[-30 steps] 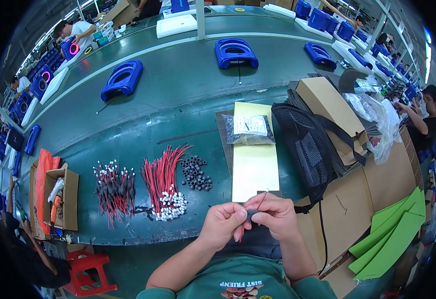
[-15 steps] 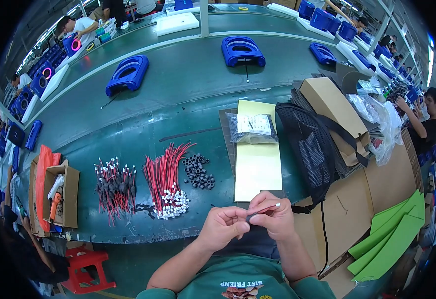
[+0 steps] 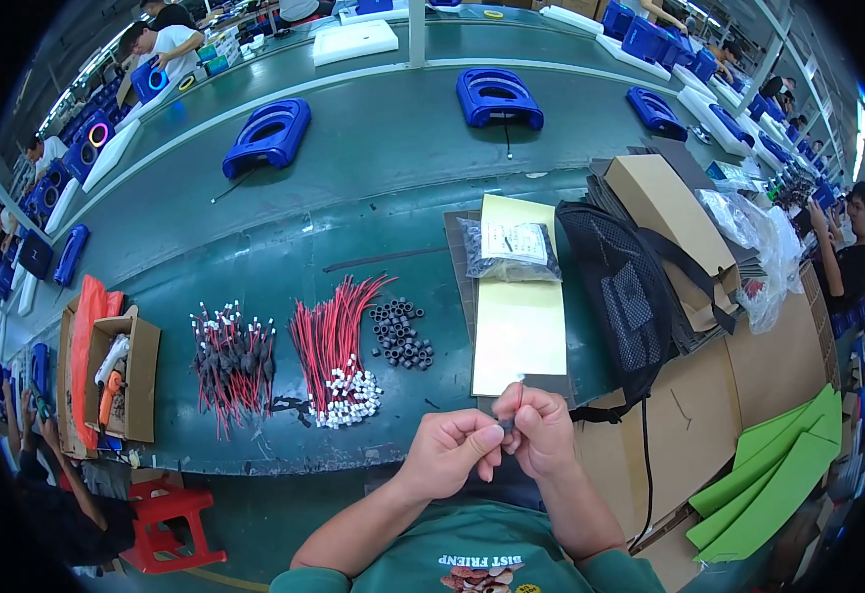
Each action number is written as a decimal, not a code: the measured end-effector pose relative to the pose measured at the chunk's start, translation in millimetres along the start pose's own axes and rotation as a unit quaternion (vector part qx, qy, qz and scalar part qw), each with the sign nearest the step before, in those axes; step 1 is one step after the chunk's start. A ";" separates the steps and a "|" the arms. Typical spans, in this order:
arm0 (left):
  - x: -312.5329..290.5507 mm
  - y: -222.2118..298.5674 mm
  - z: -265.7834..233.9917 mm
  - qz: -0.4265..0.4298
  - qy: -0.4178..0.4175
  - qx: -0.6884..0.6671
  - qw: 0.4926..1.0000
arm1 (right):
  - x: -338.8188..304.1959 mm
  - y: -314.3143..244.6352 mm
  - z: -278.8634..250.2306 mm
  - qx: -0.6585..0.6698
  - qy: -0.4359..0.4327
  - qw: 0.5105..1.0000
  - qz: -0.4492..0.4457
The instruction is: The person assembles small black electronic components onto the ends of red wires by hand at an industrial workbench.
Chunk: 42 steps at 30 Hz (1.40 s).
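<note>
Red wire (image 3: pixel 519 396), thin and tipped with a small white plug, pokes up from the right hand (image 3: pixel 543 435), whose bent fingers pinch it just on the near side of the yellow sheet. At the same spot I see a stubby dark grey piece (image 3: pixel 508 425), dull-skinned, caught between that hand and the left hand (image 3: pixel 452 450); the left thumb and forefinger are pressed together on its edge. Fingers hide most of its shape.

To the right of the sheet and nearer the person lie flat, bright green strips (image 3: pixel 769 479), overlapping like a fan on bent brown cardboard (image 3: pixel 690 405). The yellow sheet (image 3: pixel 519 336) itself is smooth and oblong. Left of it sit hollow black rings (image 3: pixel 403 336), then a sheaf of slick red wires (image 3: pixel 326 331) with blocky white plugs, then a heap of wires with dark swollen middles (image 3: pixel 235 361), and farthest left an open cardboard box (image 3: pixel 141 385).

Across the sheet's far end slumps a crinkly clear bag (image 3: pixel 509 251); at its right leans a black mesh bag (image 3: pixel 622 296). Well beyond the sheet, glossy blue shells (image 3: pixel 500 91) show rounded openings.
</note>
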<state>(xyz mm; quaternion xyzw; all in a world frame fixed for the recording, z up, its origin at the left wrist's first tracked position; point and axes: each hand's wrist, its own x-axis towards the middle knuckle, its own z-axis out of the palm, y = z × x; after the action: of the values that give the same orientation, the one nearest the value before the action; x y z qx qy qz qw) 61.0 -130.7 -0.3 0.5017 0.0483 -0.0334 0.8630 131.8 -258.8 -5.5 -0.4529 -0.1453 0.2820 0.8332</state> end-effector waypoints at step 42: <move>-11.7 3.4 -10.4 0.002 0.062 -0.017 0.998 | 5.5 29.3 16.1 -0.095 0.092 0.988 -0.074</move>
<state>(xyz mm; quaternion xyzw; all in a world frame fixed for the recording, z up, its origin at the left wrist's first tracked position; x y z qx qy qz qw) 49.2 -119.9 -1.1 0.4878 0.1010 -0.0001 0.8671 118.3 -232.1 -21.3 -0.5418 -0.1272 0.1616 0.8150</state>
